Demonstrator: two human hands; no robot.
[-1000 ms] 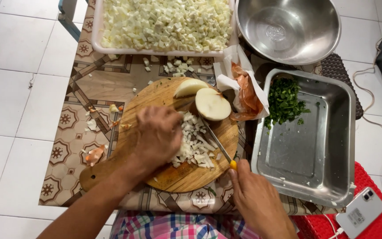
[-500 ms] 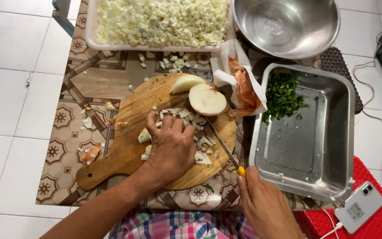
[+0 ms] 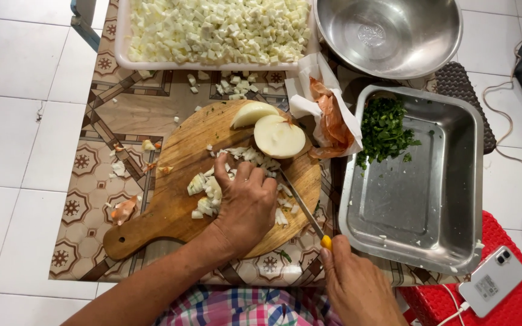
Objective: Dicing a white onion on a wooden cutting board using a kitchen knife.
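Your left hand has slid from the board's centre toward five o'clock over the past second; it now lies cupped, palm down, over the chopped onion, gathering the pieces without gripping any. The pile sits mid-board on the round wooden cutting board. At one o'clock from the pile rest two onion halves. The knife lies angled beside your fingers, blade on the board; your right hand is clenched around its yellow handle. Farther right stand the peel-filled paper and the steel tray holding chopped herbs. At twelve o'clock sits the tray of diced cubes.
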